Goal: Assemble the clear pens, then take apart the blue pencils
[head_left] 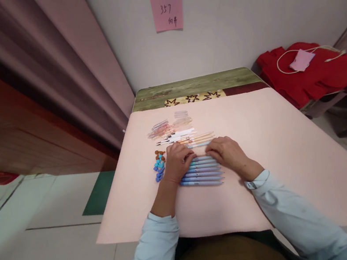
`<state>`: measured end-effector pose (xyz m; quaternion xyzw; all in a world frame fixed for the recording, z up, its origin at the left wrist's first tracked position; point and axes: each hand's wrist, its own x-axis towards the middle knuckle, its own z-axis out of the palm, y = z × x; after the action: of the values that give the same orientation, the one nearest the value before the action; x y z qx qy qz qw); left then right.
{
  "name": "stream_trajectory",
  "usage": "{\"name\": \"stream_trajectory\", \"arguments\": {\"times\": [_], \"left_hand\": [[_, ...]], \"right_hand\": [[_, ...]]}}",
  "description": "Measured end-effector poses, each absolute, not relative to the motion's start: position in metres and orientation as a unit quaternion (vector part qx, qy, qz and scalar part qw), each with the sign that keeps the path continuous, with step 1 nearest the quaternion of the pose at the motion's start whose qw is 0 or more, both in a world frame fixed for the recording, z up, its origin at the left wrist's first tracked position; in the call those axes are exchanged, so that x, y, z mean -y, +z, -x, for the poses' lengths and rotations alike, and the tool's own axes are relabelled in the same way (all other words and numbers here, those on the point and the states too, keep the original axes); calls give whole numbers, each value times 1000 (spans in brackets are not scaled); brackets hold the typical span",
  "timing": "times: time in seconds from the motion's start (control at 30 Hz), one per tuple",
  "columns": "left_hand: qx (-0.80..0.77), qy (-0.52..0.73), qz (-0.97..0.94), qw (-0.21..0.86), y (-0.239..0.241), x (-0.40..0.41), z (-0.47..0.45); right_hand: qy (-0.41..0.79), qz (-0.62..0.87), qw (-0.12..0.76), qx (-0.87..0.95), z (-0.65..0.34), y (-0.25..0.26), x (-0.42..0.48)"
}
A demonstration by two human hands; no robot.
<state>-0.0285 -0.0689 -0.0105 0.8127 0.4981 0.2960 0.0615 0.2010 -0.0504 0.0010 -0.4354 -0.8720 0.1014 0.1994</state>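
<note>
Several blue pens (203, 175) lie side by side in a row on the pink table cover (274, 148). My left hand (176, 161) rests on the row's left end, fingers curled down onto the pens. My right hand (229, 151) rests on the row's upper right part, fingers also bent over the pens. What the fingertips pinch is hidden. Beyond the hands lie thin refills and pen parts (191, 138) and clear pen barrels (168, 127). Small blue and brown caps (159, 164) sit in a pile left of my left hand.
A green patterned tabletop edge (196, 88) shows past the cover, against a white wall with a pink note (167, 6). Red cloth with a white cable (313, 69) lies on a seat at the right. A curtain (75, 66) hangs at the left.
</note>
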Motion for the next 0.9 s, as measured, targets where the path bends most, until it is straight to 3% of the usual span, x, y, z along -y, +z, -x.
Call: {"name": "stream_trajectory", "arguments": {"times": [0.53,0.9], "left_hand": [[-472,309,-824,48,-10,68,28],[-461,289,-837,51,-7,70,23]], "right_hand": [[170,430,225,858,-196,-3,50],[153,372,353,845,-200,4,51]]}}
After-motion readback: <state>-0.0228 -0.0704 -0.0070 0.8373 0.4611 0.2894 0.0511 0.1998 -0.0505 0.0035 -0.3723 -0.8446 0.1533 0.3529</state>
